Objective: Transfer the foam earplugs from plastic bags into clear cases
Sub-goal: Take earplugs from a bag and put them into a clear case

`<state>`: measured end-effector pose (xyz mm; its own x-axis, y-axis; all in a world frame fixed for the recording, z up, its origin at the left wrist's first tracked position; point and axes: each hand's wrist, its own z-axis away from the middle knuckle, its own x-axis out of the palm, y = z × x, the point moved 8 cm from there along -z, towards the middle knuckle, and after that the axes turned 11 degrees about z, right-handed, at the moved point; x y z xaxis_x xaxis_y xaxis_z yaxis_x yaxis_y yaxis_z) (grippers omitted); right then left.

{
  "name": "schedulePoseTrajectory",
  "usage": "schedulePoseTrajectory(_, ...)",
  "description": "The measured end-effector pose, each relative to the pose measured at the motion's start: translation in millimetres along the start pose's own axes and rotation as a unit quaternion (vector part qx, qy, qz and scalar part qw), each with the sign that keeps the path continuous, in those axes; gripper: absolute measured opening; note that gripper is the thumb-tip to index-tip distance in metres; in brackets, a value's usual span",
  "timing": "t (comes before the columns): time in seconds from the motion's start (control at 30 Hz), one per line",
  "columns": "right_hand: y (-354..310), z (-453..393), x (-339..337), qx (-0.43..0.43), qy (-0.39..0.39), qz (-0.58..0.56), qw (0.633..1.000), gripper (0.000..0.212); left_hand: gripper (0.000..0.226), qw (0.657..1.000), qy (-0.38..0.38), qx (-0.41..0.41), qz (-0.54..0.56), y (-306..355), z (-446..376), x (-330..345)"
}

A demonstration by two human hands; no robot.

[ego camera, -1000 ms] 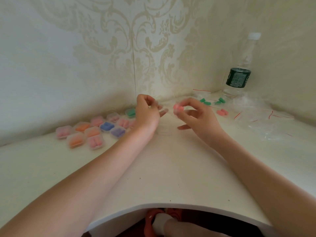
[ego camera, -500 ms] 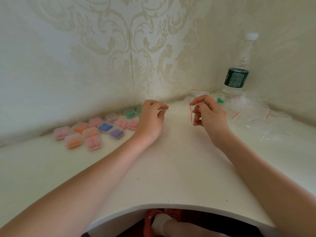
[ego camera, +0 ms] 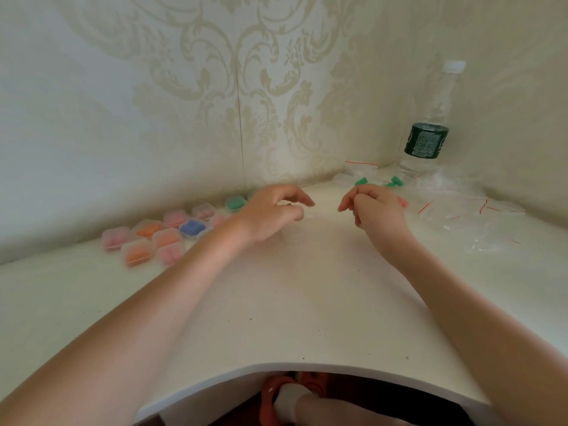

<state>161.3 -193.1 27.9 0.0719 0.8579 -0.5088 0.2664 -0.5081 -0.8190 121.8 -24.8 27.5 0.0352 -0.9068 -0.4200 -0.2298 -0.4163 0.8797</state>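
Left hand (ego camera: 270,215) hovers over a clear case (ego camera: 293,236) on the bench (ego camera: 276,302); fingers curled loosely, grip empty, case just below palm edge. Right hand (ego camera: 376,210) curled, pink visible at its far side; whether it pinches an earplug: cannot tell. Filled cases (ego camera: 159,238) lie left, near wall. Green earplugs (ego camera: 362,181) and plastic bags (ego camera: 461,210) lie right, by water bottle (ego camera: 430,127). Bare bench toward the curved front edge.

The counter (ego camera: 276,302) was smooth, matt white. At nine o'clock, translucent plastic cases (ego camera: 153,238) held matt foam earplugs. At two o'clock lay crinkled glossy plastic bags (ego camera: 461,216) and a clear plastic bottle (ego camera: 430,118). The wallpaper (ego camera: 246,87) looked matt and embossed.
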Motion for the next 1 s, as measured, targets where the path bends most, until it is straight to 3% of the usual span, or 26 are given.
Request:
schedulePoseTrajectory(0.1,0,1,9,-0.005,-0.041,-0.013,0.999,0.037,0.029,0.996,-0.072,-0.025,-0.052,-4,7,-1)
schedulePoseTrajectory(0.23,-11,7,13,-0.081,-0.054,0.104,0.990,0.038,0.039,0.986,-0.109,-0.037,-0.123,-12,8,3)
schedulePoseTrajectory(0.37,-19,14,21,-0.138,-0.082,0.117,0.980,0.023,0.041,0.998,-0.017,-0.015,-0.063,-11,6,-5)
schedulePoseTrajectory(0.5,-22,19,29,-0.153,-0.096,0.154,0.971,0.028,0.040,0.991,0.088,0.070,-0.074,-1,8,-2)
schedulePoseTrajectory(0.7,-17,16,32,-0.095,-0.103,0.147,0.979,0.033,0.045,0.971,0.108,0.184,-0.111,20,13,17)
schedulePoseTrajectory(0.83,-18,18,37,-0.113,-0.131,0.173,0.970,0.028,0.052,0.967,0.128,0.179,-0.131,19,17,14)
schedulePoseTrajectory(1.0,-20,21,35,-0.113,-0.133,0.157,0.972,0.029,0.045,0.959,0.130,0.195,-0.156,23,18,13)
